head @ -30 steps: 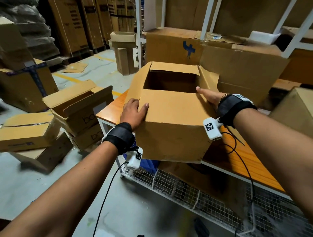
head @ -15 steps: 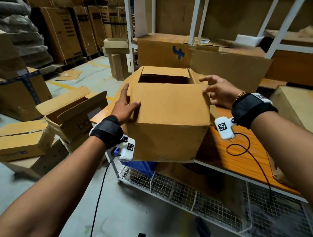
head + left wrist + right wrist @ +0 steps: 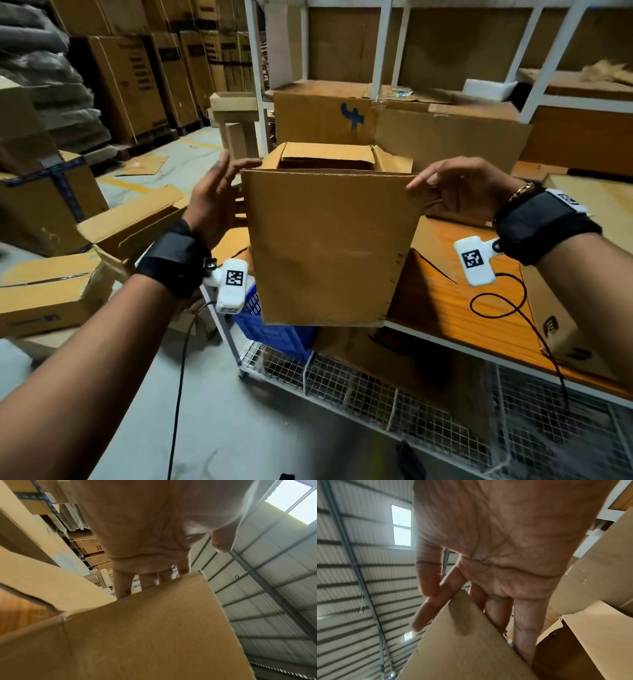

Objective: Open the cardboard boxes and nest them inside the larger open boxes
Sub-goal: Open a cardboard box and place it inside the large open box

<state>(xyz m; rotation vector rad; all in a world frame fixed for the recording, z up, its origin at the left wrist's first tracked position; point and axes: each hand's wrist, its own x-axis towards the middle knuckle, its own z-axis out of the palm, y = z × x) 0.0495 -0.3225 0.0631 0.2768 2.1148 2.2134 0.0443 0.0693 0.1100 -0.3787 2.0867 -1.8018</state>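
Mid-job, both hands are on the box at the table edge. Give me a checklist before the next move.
1. Right hand pinches the near flap at its corner: ok.
2. Left hand lies flat at the flap's left edge, no grip: not ok for lifting.
3. Brown cardboard box has its top open: ok.
4. Box fully on the orange wooden table: not ok, it seems to overhang the front edge.
5. Box empty inside: cannot tell.

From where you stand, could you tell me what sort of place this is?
Most likely a warehouse or packing area: stacked cartons on the concrete floor, white shelving holding flattened boxes, and a corrugated metal roof overhead.
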